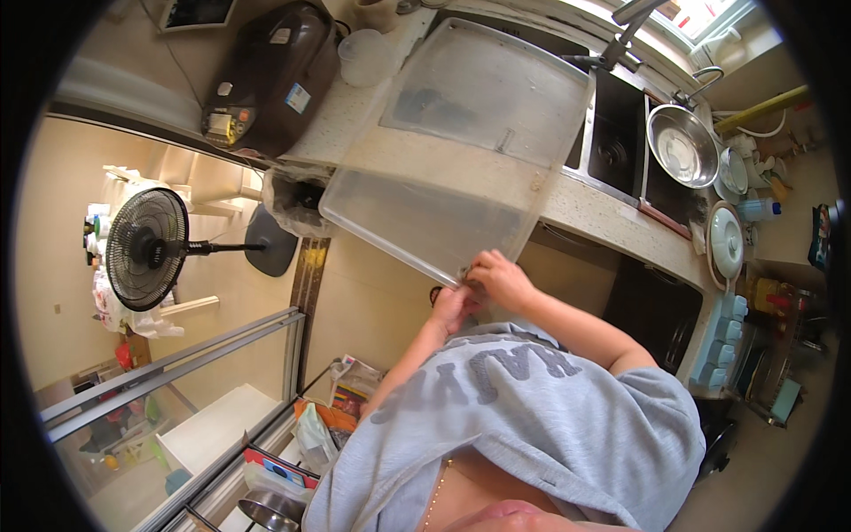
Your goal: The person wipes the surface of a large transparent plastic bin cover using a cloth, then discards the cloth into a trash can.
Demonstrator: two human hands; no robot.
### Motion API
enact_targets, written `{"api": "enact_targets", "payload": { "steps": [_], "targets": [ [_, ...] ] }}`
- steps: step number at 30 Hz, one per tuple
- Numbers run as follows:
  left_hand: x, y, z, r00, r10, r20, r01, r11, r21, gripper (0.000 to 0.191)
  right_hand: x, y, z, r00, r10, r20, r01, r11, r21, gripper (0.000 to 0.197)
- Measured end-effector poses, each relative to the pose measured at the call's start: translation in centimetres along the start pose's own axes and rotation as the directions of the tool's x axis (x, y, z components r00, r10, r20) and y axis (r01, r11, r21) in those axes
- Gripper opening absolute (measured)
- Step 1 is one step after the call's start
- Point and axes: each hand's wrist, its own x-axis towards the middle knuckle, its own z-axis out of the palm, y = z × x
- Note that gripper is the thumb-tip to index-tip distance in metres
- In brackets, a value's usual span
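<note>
A large translucent plastic container (425,206) spans from the worktop beside the sink out past the counter's front edge, towards my body. Its near corner is at my hands. My left hand (454,307) grips that corner from below, its fingers partly hidden. Just above and to the right, my right hand (500,279) has its fingers bent over the same corner, pinching a small greyish item (464,273) against the rim. What this item is cannot be made out. Through the plastic, the pale speckled counter shows.
A dark rice cooker (272,80) and a clear round tub (365,58) stand on the counter at left. A steel basin (683,146) is over the double sink (615,139) at right, near a lidded dish (725,239). A lined bin (299,198) and standing fan (147,249) are left.
</note>
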Motion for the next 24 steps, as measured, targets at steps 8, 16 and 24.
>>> {"api": "enact_targets", "payload": {
  "steps": [8,16,24],
  "targets": [
    [-0.2,-1.7,2.0,0.983,0.097,-0.155,-0.097,0.995,0.006,0.024,6.1,14.5,-10.6,0.955,0.051,-0.291,-0.143,0.942,-0.304,0.010],
    [1.8,-0.9,2.8,0.945,0.211,-0.249,-0.287,0.900,-0.327,0.043,0.5,8.3,-6.3,0.949,-0.238,0.206,0.241,0.971,0.010,0.019],
    [-5.4,-2.2,5.0,0.820,0.394,-0.415,-0.498,0.848,-0.180,0.066,4.8,11.0,-13.3,0.965,-0.017,-0.263,-0.010,0.995,-0.101,0.020]
  ]
}}
